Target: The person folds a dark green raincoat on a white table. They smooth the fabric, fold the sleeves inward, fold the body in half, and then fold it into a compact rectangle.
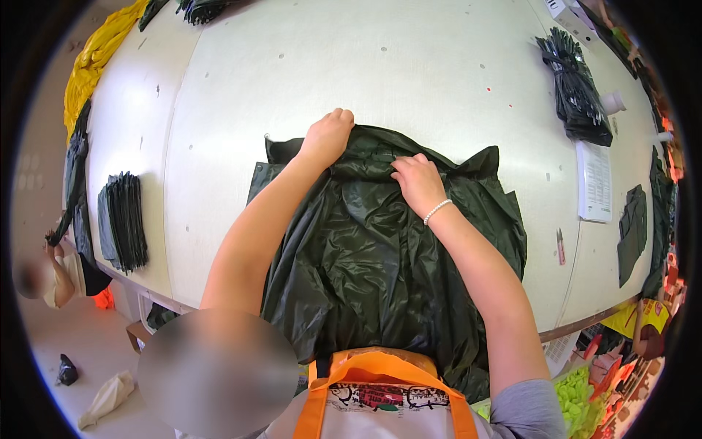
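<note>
Fabric [365, 249], dark green, lies across worktop's [402, 80] near side, left hand [329, 137] apparently pinching the edge facing worktop's middle, right hand [419, 181] bent-fingered on that edge's fold, can't tell if gripping, so best keep tension even and creases smoothed.

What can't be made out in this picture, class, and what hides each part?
All in the head view:
- Left hand: fingertips curl away from the camera, hiding its grip.
- Dark green garment: lower end hidden behind the orange-trimmed apron.
- Left arm: near part covered by a round blur.
- Dark bundle at top: cut off by the upper edge.
- White papers: print too small.
</note>
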A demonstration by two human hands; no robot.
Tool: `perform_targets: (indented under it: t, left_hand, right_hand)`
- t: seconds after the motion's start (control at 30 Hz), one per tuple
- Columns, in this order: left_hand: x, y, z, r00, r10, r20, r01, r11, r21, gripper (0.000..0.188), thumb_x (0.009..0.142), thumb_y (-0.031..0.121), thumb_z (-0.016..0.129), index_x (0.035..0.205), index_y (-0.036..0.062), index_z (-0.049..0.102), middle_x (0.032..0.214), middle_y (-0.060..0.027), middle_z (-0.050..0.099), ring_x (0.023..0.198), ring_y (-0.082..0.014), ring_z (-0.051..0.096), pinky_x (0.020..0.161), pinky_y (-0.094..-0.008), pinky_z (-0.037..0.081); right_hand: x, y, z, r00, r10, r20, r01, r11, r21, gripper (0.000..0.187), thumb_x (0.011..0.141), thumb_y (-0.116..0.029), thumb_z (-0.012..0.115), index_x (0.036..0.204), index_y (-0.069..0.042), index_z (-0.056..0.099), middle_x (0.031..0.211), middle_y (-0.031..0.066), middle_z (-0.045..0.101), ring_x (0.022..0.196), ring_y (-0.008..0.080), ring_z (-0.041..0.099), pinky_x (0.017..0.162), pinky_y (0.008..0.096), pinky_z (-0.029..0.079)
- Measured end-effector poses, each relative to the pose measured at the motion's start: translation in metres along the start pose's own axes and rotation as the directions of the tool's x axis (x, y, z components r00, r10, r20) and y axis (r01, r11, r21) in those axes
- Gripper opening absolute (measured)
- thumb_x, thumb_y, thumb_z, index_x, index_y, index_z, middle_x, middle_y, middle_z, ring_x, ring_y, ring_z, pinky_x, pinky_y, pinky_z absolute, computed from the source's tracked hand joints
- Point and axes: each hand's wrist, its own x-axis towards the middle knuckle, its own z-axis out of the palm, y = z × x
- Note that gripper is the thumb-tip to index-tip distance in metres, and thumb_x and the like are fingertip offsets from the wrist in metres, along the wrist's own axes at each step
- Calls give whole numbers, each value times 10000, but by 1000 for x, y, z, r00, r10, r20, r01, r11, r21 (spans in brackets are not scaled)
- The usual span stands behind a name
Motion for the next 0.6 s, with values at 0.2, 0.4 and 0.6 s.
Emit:
perform_targets:
  t: [0.2, 0.4, 0.6]
  left_hand:
    - [-30, 16, -28, 972, 204, -112, -212, 976, -57, 95, 851, 73, 563, 938, 56, 527, 905, -101, 556, 759, -296, 595, 657, -389, 492]
    - [-27, 47, -27, 981, 192, -8, -179, 930, 322, 164, 706, 109, 570, 861, 64, 540, 875, -89, 520, 835, -238, 537, 745, -332, 466]
    - [-30, 109, 28, 986, 131, -103, -116, 984, 138, 539, 793, 256, 585, 1247, -16, 482, 1113, -236, 522, 1060, -347, 497, 947, -429, 417]
  right_hand:
    - [39, 7, -14, 979, 204, -12, -202, 975, 97, 158, 858, -202, 597, 900, -62, 658, 834, 173, 667, 798, 369, 636, 686, 459, 503]
    - [52, 10, -2, 964, 251, -88, -260, 959, -114, 211, 752, -293, 729, 793, -94, 674, 867, 61, 645, 889, 268, 592, 718, 404, 466]
    - [46, 20, -12, 968, 228, -107, -242, 959, -145, 171, 812, -183, 644, 907, -42, 633, 915, 102, 631, 938, 279, 588, 795, 399, 482]
